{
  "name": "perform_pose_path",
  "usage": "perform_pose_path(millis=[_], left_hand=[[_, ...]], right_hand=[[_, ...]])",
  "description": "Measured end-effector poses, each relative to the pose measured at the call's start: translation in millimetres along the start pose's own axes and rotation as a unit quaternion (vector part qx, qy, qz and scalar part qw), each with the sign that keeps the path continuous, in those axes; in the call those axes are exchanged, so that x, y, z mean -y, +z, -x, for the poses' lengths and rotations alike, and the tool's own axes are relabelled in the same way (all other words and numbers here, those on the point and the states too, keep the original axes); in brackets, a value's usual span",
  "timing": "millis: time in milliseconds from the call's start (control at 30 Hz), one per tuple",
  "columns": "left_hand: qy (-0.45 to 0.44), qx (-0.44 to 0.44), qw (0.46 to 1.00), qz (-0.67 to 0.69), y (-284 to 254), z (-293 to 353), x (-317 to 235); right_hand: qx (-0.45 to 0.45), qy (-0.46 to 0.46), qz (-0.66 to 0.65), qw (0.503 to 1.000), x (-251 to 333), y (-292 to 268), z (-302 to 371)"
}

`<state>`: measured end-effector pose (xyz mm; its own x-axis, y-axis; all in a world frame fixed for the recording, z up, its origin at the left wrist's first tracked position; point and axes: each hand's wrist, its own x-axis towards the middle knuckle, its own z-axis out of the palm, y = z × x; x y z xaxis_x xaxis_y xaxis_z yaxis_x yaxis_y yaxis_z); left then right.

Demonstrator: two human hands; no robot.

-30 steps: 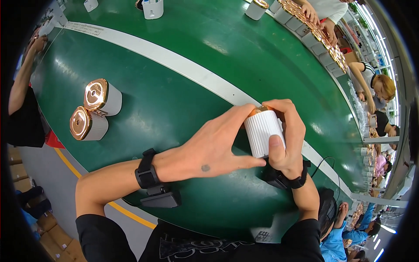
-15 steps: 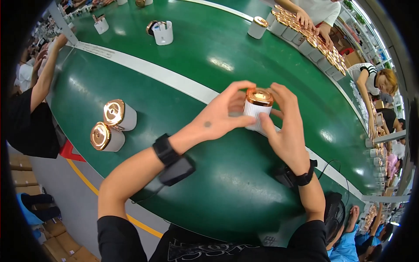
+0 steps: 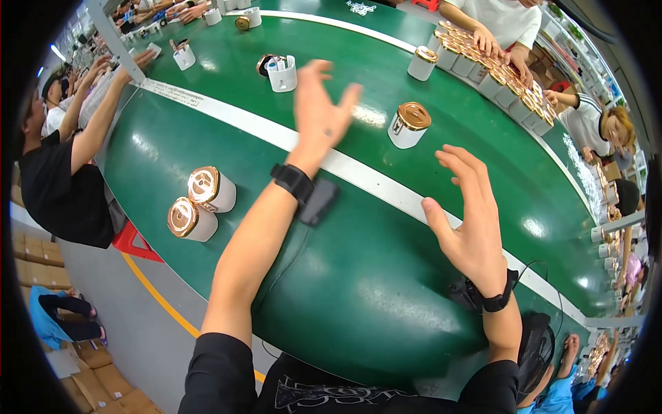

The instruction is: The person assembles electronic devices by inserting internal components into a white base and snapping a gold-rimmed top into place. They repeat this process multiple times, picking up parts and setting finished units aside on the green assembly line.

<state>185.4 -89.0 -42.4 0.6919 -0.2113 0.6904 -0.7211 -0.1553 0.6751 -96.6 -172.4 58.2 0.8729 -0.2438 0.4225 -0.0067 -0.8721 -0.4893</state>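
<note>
Two bare hands working above a green table (image 3: 386,276). The left hand (image 3: 319,114) is extending beyond the white dividing strip (image 3: 238,124), just to the right of a ribbed white canister (image 3: 284,78) that is standing uncapped, its dark, copper-edged lid (image 3: 263,65) tipping out to the left. Small pale items are protruding from its mouth; their kind is too small to tell. The step in hand appears to be a reach for this canister; the next move would be calling for the left fingers to settle around its wall, keeping it upright and its loose contents inside.

Fingers: the left thumb is spreading well away from the other fingers, leaving a wide gap, and the hand is holding nothing; blur is hiding whether its edge is touching the canister. The right hand (image 3: 476,231) is hovering near the strip, thumb and fingers parting widely, gripping nothing and showing no contact.

Between the hands, on the far side of the strip, a copper-lidded white canister (image 3: 408,132) is standing closed and upright, apart from both. At the left, on the near side, two copper-topped canisters (image 3: 196,222) are standing side by side.
</note>
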Motion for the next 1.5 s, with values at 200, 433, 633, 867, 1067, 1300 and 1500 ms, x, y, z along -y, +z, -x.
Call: perform_pose_path(millis=[200, 433, 633, 867, 1067, 1300, 1500], left_hand=[[-0.048, -0.137, 0.963, -0.228, -22.9, -31.8, 64.7], [-0.191, -0.117, 0.964, -0.146, -32.7, -45.8, 88.4], [-0.224, -0.008, 0.974, 0.023, -36.9, -29.1, 53.9], [-0.231, 0.251, 0.877, 0.337, -44.8, 72.9, -78.6], [-0.268, 0.423, 0.658, 0.563, -79.2, 89.0, -122.0], [-0.253, 0.434, 0.651, 0.569, -94.4, 82.1, -107.5], [-0.129, 0.421, 0.822, 0.363, -94.0, 97.3, -103.6]], right_hand=[[0.036, -0.016, -0.005, 0.999, 12.2, -8.0, 3.7], [0.049, -0.016, 0.01, 0.999, 18.4, -9.7, 7.2], [0.062, -0.026, 0.012, 0.998, 14.7, -4.6, 8.6], [0.024, 0.008, -0.037, 0.999, -11.0, 0.1, 2.9], [0.115, -0.032, -0.093, 0.988, -25.4, -4.5, -5.3], [0.274, 0.058, -0.331, 0.901, -42.9, -8.8, -7.0], [0.242, 0.092, -0.415, 0.872, -50.5, -0.6, -3.1]])
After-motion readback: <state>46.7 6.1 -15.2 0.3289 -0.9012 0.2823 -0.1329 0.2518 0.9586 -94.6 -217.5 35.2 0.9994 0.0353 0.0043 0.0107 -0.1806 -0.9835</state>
